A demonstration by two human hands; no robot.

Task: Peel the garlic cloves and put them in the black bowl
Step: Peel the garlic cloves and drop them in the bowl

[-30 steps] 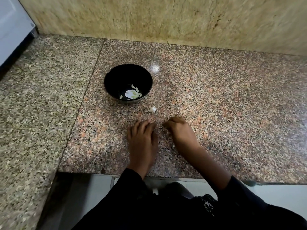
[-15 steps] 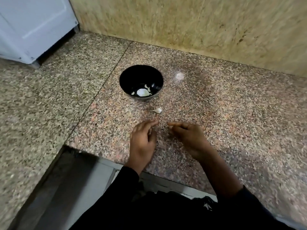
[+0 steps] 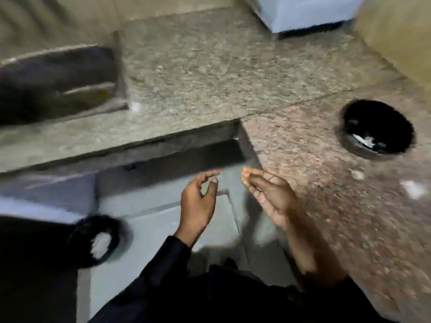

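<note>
Blurrily, left hand (image 3: 198, 201) and right hand (image 3: 270, 194) loosely curled, each grip empty; no readable writing; black bowl (image 3: 376, 129) apart.

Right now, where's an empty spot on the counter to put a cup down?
The grey counter slab between the dark sink and the white appliance looks bare. Nearer the black bowl, garlic bits crowd the pink slab.
</note>
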